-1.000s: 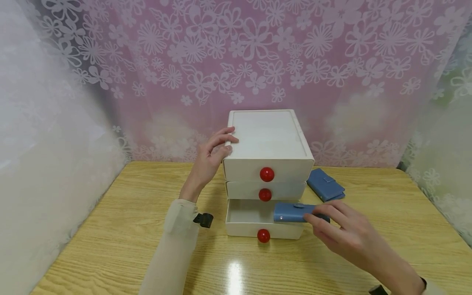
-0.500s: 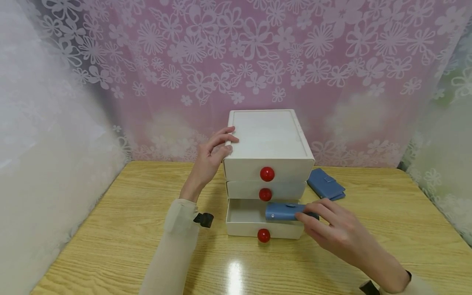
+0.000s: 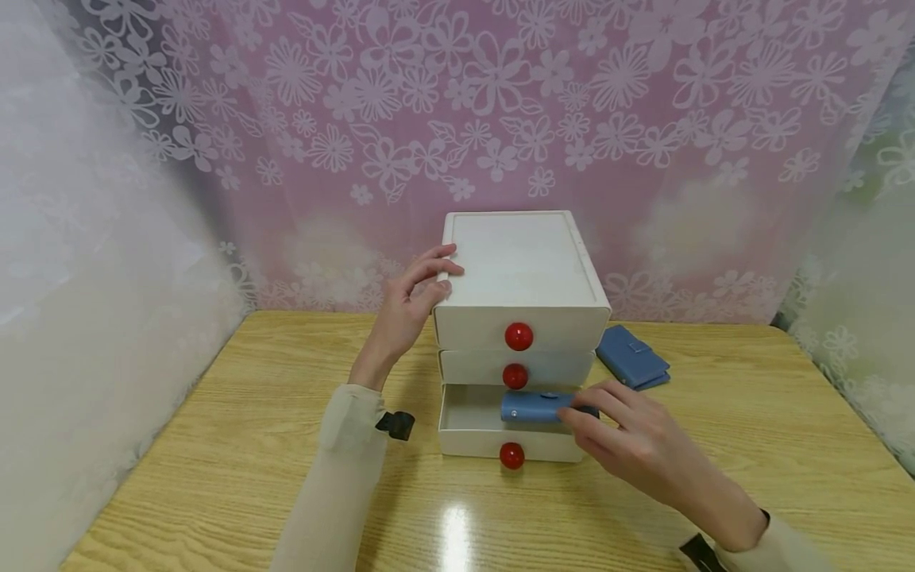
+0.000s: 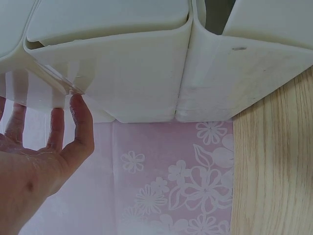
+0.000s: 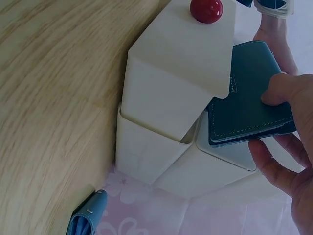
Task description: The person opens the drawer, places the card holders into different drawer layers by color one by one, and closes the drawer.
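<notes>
We note R hand point(image 3: 629, 445) pinching smooth blue leather wallet point(image 3: 532, 406) over open bottom drawer point(image 3: 472, 433) of glossy white plastic drawer unit point(image 3: 518, 274); L hand point(image 3: 407, 306), fingers relaxed, rests on unit's corner.

Curtained recording booth point(image 3: 500, 103); wooden table point(image 3: 214, 445)

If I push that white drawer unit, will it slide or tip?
Probably slides: the white drawer unit looks like thin, light plastic on a glossy table. The left hand braces its corner, suggesting it shifts easily. Three stacked tiers might tip if pushed high.
</notes>
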`<state>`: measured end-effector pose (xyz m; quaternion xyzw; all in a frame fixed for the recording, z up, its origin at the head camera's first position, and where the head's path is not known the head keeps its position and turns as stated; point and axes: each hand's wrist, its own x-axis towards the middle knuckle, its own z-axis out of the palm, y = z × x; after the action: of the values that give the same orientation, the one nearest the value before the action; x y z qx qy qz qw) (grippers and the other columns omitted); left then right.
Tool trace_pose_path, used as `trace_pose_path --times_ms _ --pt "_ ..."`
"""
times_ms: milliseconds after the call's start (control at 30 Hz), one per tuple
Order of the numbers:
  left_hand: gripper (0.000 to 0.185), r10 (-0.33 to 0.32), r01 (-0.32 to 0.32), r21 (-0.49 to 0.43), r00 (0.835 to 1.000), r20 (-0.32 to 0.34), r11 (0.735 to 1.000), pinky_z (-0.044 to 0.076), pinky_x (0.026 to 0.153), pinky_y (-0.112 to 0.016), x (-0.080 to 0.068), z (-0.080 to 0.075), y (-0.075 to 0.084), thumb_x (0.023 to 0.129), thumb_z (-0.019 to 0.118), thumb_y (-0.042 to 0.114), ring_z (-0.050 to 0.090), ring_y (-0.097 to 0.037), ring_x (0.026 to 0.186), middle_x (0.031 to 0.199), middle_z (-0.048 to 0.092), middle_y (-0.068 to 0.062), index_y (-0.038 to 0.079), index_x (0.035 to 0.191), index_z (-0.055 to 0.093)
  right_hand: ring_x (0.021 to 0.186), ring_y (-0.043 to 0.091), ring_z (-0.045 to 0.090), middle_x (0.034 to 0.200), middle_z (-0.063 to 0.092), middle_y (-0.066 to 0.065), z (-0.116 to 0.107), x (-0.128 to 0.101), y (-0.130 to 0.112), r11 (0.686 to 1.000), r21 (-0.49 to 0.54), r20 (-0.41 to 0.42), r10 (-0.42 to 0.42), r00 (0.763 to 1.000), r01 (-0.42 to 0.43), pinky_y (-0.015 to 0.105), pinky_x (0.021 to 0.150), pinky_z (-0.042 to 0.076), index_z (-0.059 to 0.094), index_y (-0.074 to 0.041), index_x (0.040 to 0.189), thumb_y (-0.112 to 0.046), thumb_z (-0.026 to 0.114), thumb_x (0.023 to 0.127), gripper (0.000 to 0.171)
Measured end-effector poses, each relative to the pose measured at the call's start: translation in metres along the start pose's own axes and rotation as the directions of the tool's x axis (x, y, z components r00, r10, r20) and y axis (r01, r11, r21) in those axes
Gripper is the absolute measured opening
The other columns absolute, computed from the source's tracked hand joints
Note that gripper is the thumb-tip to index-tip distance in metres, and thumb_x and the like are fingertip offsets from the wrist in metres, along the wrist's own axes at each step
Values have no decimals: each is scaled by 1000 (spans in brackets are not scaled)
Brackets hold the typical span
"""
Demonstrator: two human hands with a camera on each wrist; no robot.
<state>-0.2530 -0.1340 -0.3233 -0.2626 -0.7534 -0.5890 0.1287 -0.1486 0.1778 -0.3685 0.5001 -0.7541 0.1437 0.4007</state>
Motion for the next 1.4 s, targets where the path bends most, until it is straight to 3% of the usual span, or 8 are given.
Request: trace_pose_path --times_ms 300,667,900,1400 --pt "29 5 -5 -6 1000 -5 1000 32 121 -62 1 0 -2 100 51 19 41 -16 149 156 49 5 8 121 69 82 18 62 93 69 2 11 -1 4 1000 11 0 -19 1000 19 27 66 55 76 -13 96 -28 45 109 37" --pt "29 -2 2 -1 1000 1 1000 32 121 -60 -1 -1 -1 101 51 20 40 -15 149 157 48 8 10 122 69 93 20 63 101 70 3 17 -6 9 999 25 145 39 989 -43 32 76 57 76 -13 101 -32 40 109 41" --pt "29 -4 4 -4 1000 1 1000 31 122 -60 0 0 -2 101 51 20 40 -15 149 157 49 7 10 122 69 98 22 63 106 71 4 20 -6 10 997 35 184 54 981 -61 33 80 57 76 -14 105 -30 43 107 37" --pt "30 3 -3 5 1000 -2 1000 31 123 -58 1 -1 -3 102 50 19 39 -14 150 157 48 6 9 122 69 98 22 61 108 70 5 29 -4 12 995 92 101 37 994 -47 30 78 56 77 -12 104 -26 39 107 40"
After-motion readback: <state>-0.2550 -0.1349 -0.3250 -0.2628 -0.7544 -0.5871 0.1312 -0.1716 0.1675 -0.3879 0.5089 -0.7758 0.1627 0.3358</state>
